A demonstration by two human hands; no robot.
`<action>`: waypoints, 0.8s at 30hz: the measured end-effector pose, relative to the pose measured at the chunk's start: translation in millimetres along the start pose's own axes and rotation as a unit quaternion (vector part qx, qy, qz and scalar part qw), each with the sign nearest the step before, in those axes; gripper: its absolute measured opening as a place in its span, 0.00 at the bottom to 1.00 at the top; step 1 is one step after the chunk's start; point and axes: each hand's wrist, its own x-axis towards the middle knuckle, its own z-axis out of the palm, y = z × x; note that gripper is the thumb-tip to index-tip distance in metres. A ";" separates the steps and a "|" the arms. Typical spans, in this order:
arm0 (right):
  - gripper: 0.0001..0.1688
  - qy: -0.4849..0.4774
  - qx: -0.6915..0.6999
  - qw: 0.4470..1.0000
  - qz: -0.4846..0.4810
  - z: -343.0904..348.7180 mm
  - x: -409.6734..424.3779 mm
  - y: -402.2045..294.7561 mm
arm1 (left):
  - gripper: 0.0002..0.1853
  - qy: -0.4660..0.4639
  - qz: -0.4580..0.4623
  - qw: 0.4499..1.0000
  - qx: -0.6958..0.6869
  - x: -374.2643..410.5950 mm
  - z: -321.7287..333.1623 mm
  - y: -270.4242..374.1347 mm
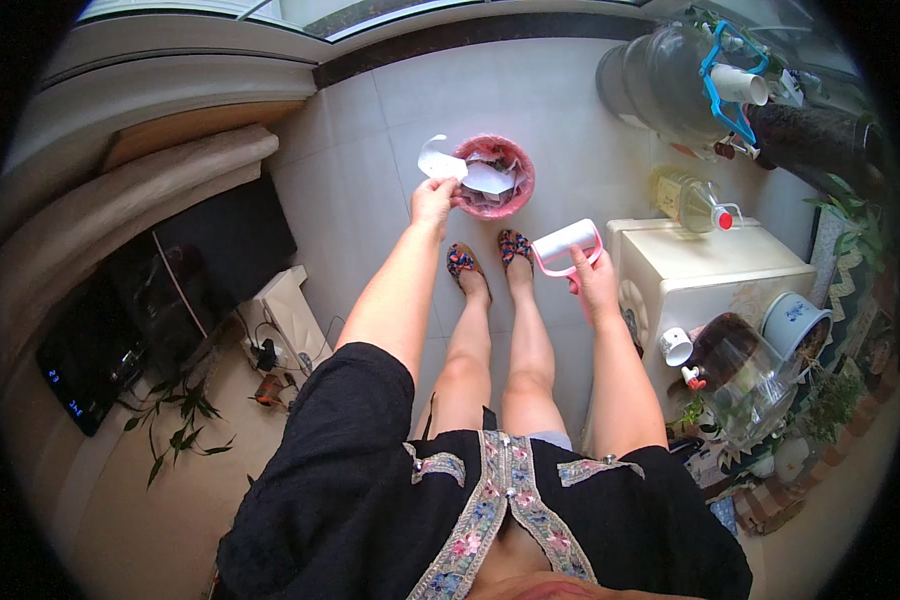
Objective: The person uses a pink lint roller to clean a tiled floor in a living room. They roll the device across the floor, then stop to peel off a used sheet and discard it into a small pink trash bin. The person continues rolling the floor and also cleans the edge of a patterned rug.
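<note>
My left hand [436, 201] pinches a curled strip of white paper [442, 162], likely a peeled adhesive sheet. The strip hangs beside and partly above a round pink bin [526, 180] on the floor. The bin has a clear plastic liner, and a white sheet [489, 178] lies over its mouth; whether it joins the strip cannot be made out. Off to the right, my right hand [595, 279] grips the pink handle of a lint roller [567, 238]. The roller's white cylinder points away from me, above the floor.
Pale tiles [345, 217] surround my slippered feet [466, 264]. At right stands a cream cabinet [709, 259] with an oil bottle [686, 199], a white cup [676, 346] and a dark-filled glass jar [731, 352]. Beyond is a large water bottle [656, 82]. A dark cabinet [225, 240] stands left.
</note>
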 end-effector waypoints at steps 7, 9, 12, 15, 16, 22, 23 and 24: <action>0.23 -0.043 0.060 0.997 -0.009 13.5 -10.6 11.6 | 0.07 -0.056 -0.043 0.998 -0.004 8.0 31.2 -33.8; 0.22 -0.037 0.078 0.996 -0.005 14.3 -13.7 15.3 | 0.07 -0.061 -0.054 0.997 0.009 15.5 33.5 -43.5; 0.21 -0.030 0.094 0.995 0.005 15.0 -16.7 14.8 | 0.09 -0.066 -0.053 0.996 0.029 23.2 37.6 -54.8; 0.21 -0.032 0.093 0.995 0.020 8.3 -15.3 20.7 | 0.10 -0.046 -0.059 0.993 0.089 35.8 41.0 -59.2; 0.21 -0.042 0.091 0.995 0.025 9.0 -15.2 20.6 | 0.11 -0.028 -0.045 0.992 0.115 48.0 35.7 -65.3; 0.18 -0.048 0.077 0.995 0.030 11.1 -17.4 29.0 | 0.13 0.006 0.084 0.895 0.439 64.5 21.2 -73.2; 0.18 -0.044 0.083 0.995 0.030 10.5 -18.6 31.7 | 0.12 -0.008 0.101 0.863 0.494 50.5 28.6 -55.3; 0.17 -0.046 0.089 0.995 0.030 12.7 -19.5 32.7 | 0.12 -0.002 0.099 0.851 0.516 43.4 29.6 -44.7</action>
